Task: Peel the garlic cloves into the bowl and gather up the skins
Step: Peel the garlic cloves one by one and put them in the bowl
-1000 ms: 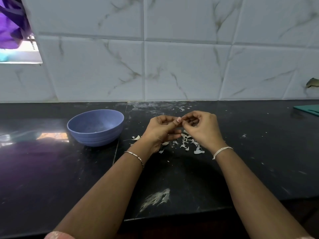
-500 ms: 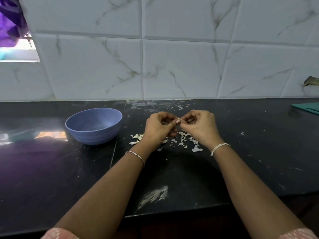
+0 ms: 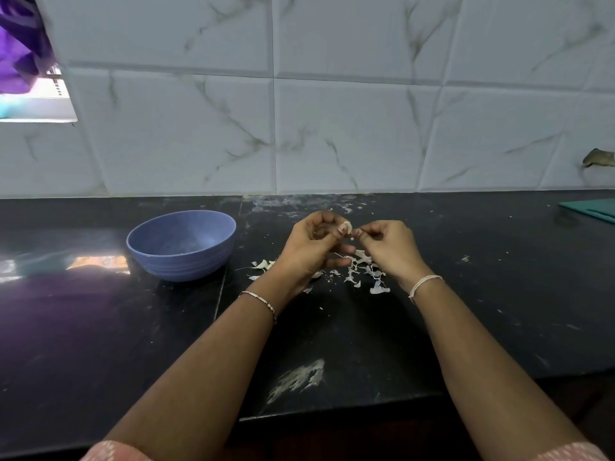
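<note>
My left hand pinches a small pale garlic clove between thumb and fingertips, above the black counter. My right hand is curled right beside it, its fingertips pinching at the clove's skin. White garlic skins lie scattered on the counter under and between both hands, with a few more skins to the left. The blue bowl stands upright left of my left hand; I can make out nothing lying in it.
The black counter ends at a front edge near my forearms and carries a white smear. A marble-tiled wall backs it. A teal board lies at the far right. A window opening with purple cloth is at the upper left.
Both hands stay together over the skins, shifting only slightly. The pale clove now shows more plainly at my left fingertips.
</note>
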